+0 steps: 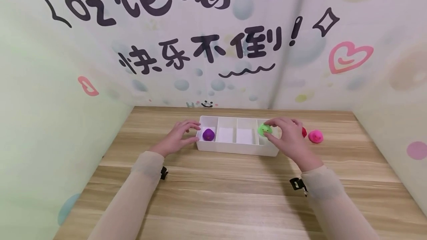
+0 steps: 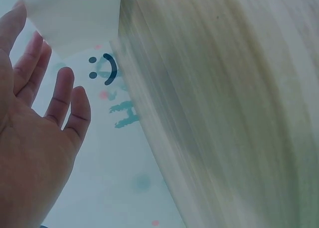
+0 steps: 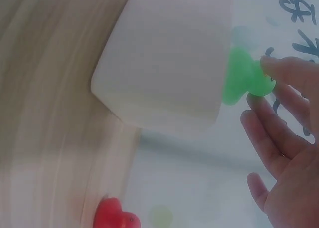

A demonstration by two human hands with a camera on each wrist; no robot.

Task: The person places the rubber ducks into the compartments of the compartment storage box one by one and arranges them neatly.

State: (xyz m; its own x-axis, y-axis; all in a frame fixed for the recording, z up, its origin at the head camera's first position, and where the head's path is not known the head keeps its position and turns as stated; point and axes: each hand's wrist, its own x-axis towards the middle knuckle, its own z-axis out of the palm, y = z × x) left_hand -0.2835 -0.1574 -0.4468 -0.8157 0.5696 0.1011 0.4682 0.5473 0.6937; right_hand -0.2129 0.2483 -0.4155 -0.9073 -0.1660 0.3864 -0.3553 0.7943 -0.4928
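1. Head view showed the right hand point(image 1: 289, 138) pinching the green toy point(image 1: 265, 129) between thumb and fingertips, over the rightmost compartment point(image 1: 263, 140) of a white tray point(image 1: 237, 148). In the right wrist view, the other fingers were spread and held nothing.
2. The left hand point(image 1: 180, 136) lay by the tray's left end, its fingers loosely bent and well parted, with nothing in its hold. I could not tell whether the fingertips touched the wall.
3. A slip looked the likeliest trouble: the toy was rounded and only its upper part was gripped, so an uneven squeeze could have popped it out.
4. Catching on the rim seemed a risk too, since the toy's base lay close to the rim in the right wrist view; contact there was unclear.
5. A bump from the left hand could have shifted the tray on the wooden surface point(image 1: 213, 188) and jostled the purple toy point(image 1: 208, 135) in the leftmost of its 4 compartments.
6. A sideways swing of the right hand might have knocked the red toy point(image 1: 304, 132), near its knuckles, into the pink toy point(image 1: 315, 136).
7. The green toy was bright, pale lime, with a rounded head, a narrower neck and a broader base; its small face marks were too fine to read surely.
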